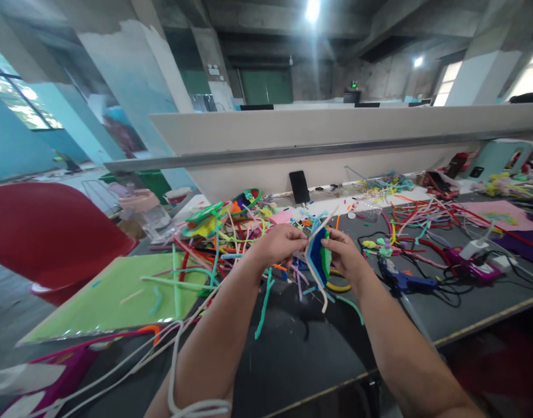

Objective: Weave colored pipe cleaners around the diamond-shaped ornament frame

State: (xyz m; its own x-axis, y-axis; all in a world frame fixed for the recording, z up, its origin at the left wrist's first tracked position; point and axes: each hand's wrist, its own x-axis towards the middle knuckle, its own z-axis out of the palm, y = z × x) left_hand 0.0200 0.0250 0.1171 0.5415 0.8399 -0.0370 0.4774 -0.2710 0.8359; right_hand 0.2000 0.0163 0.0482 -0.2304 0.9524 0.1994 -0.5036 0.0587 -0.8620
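Both my hands are raised over the dark worktable [292, 354]. My left hand [280, 242] is closed, its fingers pinched on a white pipe cleaner [312, 268] that bends down and curls below my hands. My right hand [344, 253] is closed on a small blue and green felt piece [319, 255], which the white pipe cleaner runs along. The two hands almost touch. Under them lies a heap of coloured pipe cleaners [223, 238].
A green sheet [114, 296] lies at the left, a pink sheet [501, 213] at the right. A blue glue gun [401, 281] and a purple one [464, 258] rest right of my hands with cables. A phone [299, 186] leans on the white partition [336, 139]. A red chair [44, 232] stands at left.
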